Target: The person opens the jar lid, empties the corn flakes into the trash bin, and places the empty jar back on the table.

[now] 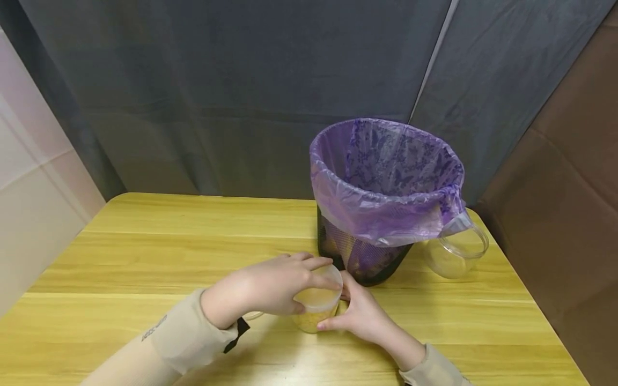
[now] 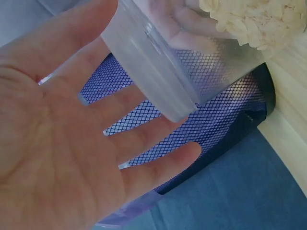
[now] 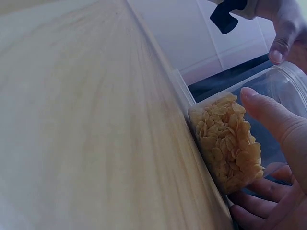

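Note:
A clear plastic jar [image 1: 311,321] stands on the wooden table, its lower part filled with pale yellow flakes [image 3: 225,143]. A translucent lid [image 1: 316,296] covers its top. My left hand [image 1: 275,284] spans this lid, with the thumb at the near rim and fingers reaching across to the far side. In the left wrist view, the little finger sticks out past the lid's edge. My right hand [image 1: 364,311] grips the jar's side, thumb in front and the other fingers behind, partly hidden by the jar.
Right behind the jar stands a black mesh bin [image 1: 333,238] lined with a purple bag [image 1: 357,214]. Another clear jar [image 1: 449,260], uncapped, is at the bin's right. A clear round rim [image 1: 253,316] lies on the table, partly under my left wrist. Grey curtain [image 1: 193,107] hangs behind.

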A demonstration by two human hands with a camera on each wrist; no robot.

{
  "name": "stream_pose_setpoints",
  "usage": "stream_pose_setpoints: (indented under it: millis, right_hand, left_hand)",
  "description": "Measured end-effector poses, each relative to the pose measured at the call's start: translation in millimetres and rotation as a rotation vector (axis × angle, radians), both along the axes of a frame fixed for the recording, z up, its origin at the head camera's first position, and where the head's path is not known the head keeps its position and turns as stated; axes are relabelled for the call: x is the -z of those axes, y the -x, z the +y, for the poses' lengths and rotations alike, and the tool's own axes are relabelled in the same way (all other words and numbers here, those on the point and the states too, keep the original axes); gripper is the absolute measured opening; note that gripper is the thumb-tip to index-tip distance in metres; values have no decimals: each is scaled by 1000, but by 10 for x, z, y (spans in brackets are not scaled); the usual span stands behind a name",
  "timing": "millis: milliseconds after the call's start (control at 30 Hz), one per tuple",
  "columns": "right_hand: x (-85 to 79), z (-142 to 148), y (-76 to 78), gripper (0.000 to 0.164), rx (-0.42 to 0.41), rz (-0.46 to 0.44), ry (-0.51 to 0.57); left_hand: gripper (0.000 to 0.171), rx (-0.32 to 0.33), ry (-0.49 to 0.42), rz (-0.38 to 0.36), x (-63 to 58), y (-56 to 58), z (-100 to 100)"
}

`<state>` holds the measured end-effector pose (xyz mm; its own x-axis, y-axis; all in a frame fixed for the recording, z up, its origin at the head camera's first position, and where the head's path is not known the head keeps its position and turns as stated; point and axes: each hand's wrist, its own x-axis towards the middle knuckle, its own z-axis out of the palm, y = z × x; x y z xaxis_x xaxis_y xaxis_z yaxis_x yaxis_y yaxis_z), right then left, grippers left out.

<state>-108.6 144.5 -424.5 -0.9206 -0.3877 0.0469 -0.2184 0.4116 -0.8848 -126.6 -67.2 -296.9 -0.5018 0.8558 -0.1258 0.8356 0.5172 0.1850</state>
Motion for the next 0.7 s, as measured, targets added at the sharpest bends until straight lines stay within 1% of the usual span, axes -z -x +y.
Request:
stream_pose_setpoints:
  millis: [233, 300, 433, 567, 700]
  right_hand:
    - [1, -7, 2, 87, 3, 6, 13]
    - [5, -3, 2, 88, 2, 6, 12]
    - [10, 2, 0, 89, 1, -6, 3]
    - [14, 5, 1, 88, -2, -12, 9]
    - [11, 7, 6, 88, -7, -11, 17]
  left_hand:
    - [63, 2, -40, 84, 48, 7, 16]
    - [62, -4, -57, 96, 63, 9, 18]
    - [61, -36, -111, 85, 95, 12, 24]
    - [60, -78, -182, 50, 137, 22, 31]
    - [59, -105, -227, 40, 195, 37, 36]
